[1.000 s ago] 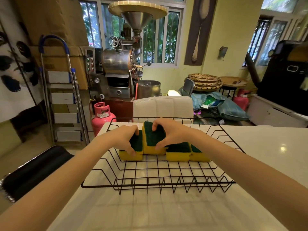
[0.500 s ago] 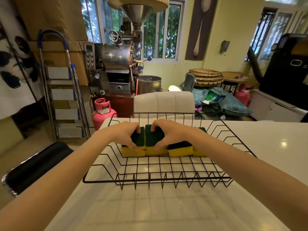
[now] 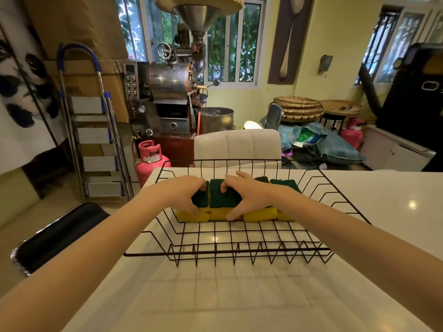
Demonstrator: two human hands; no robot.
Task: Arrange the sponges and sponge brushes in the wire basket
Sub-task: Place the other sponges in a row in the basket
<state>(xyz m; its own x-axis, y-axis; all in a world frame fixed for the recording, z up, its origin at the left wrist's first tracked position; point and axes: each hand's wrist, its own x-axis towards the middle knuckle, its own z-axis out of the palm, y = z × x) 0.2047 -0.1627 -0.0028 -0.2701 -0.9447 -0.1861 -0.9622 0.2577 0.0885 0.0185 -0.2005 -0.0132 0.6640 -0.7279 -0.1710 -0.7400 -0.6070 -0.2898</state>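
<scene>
A black wire basket (image 3: 227, 254) stands on the white table (image 3: 239, 295). Several yellow sponges with dark green scrub tops lie side by side in a row across its middle. My left hand (image 3: 183, 195) grips the leftmost sponge (image 3: 191, 215), fingers on top and thumb on its front. My right hand (image 3: 249, 195) holds the second sponge (image 3: 221, 196) the same way. A third sponge (image 3: 260, 214) and a further one (image 3: 285, 183) lie to the right, partly hidden by my right wrist. No sponge brush is in view.
The front half of the basket floor holds nothing. A white padded chair back (image 3: 237, 147) stands just behind the table's far edge. A black chair (image 3: 60, 233) is at the left. A pink gas cylinder (image 3: 151, 159) and a stepladder (image 3: 93, 130) stand on the floor beyond.
The second sponge, raised above the row a second ago, has come down level with its neighbours. Both hands stay on the two left sponges.
</scene>
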